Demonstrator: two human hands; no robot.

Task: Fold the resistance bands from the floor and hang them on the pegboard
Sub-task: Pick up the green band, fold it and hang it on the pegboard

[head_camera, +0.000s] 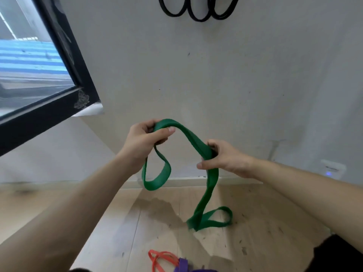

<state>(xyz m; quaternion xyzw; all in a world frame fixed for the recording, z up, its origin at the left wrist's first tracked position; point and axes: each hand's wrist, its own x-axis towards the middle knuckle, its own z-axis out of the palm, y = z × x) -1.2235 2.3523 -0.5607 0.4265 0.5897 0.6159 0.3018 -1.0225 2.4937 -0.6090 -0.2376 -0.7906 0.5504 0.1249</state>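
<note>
Floor bands, bottom centre of frame: a red band and a purple band lie tangled together on the wooden floor; I judge they wait their turn.

Green tail, lower right of centre: the free end of the green band hangs from my right hand and curls into a loop that seems to reach the floor; it looks too long to hang as it is.

Right hand, centre right: closed around the doubled green strap, thumb under, pinching it where the next fold would likely start.

Left hand, centre: closed on the top of the green band, a short loop hanging below it; I read this as the fold already gathered and kept from springing open.

Span between hands: the strap arches slack, so I can bring the hands together without stretching it.

Room to move: bare wall ahead, nothing between hands and wall; the black window frame juts in at upper left, well apart from the left hand.

Hanging spot, top edge of frame: black bands already hang in loops on the wall; their peg is cut off by the frame, so I cannot tell where free pegs are.
</note>
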